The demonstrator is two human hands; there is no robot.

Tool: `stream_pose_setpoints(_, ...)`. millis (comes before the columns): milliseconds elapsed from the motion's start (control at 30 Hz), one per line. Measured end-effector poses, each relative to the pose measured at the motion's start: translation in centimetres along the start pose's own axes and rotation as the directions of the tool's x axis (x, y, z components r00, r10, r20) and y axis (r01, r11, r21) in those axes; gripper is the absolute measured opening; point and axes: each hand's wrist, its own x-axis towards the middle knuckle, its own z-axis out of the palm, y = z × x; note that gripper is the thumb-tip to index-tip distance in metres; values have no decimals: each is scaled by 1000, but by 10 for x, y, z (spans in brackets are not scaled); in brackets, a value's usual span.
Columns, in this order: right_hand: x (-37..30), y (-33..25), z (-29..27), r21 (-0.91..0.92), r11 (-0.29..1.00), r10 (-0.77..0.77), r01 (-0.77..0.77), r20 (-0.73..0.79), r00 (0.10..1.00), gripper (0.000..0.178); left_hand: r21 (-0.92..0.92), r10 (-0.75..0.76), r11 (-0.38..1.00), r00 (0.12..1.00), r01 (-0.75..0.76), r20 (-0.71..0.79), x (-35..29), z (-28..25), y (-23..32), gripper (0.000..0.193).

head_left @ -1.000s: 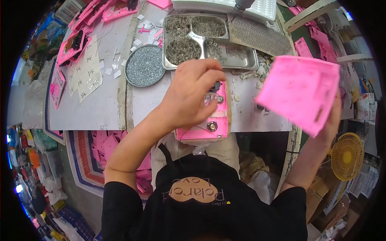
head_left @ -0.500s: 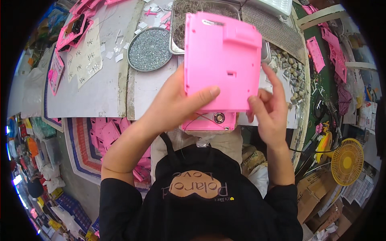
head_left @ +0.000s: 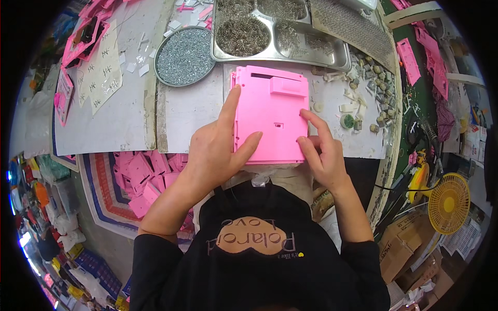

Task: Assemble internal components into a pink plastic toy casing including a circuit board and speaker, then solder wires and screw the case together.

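A pink plastic casing panel (head_left: 275, 109), boxy, with a raised block near its far edge and a small rectangular slot, lies at the near edge of the worktable in front of me. My left hand (head_left: 212, 150) is on its left side, forefinger stretched along the edge and thumb across the face. At the lower right edge, my right hand (head_left: 327, 158) has thumb and forefinger on the panel, its other fingers curled. Another pink part shows as a narrow strip along the panel's far left edge; the rest is hidden beneath.
Beyond the panel stand a round dish of small screws (head_left: 185, 56) and a metal compartment tray (head_left: 290, 58) holding small springs. Small metal parts (head_left: 373, 96) lie to the right. Pink parts fill a striped bag (head_left: 106, 192) below left. A yellow fan (head_left: 448, 203) stands right.
The panel has come down and toward the table, covering the pink part with the round speaker that showed beneath it. Both hands moved with it; the spring tray is now in plain view.
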Motion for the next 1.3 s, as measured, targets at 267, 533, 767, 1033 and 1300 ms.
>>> stream_pose_setpoints(267,8,7,1,-218,953,-212,212,24,977,58,84,-100,991,994,104,-45,-26,5,4,76)
stream_pose_setpoints(533,7,-8,12,-666,668,-338,332,126,933,63,53,-186,981,981,189,-56,-36,12,-9,67)
stream_pose_setpoints(767,25,-38,-16,-751,454,-225,480,424,877,66,-106,-150,984,984,141,-90,13,-60,-70,34)
stream_pose_setpoints(1033,99,-110,-31,-655,298,-165,695,682,713,30,544,83,837,970,57,-229,65,-79,-111,17)
stream_pose_setpoints(1300,252,-99,111,-654,168,-690,738,456,562,12,469,117,879,916,84,-384,77,-69,-121,14)
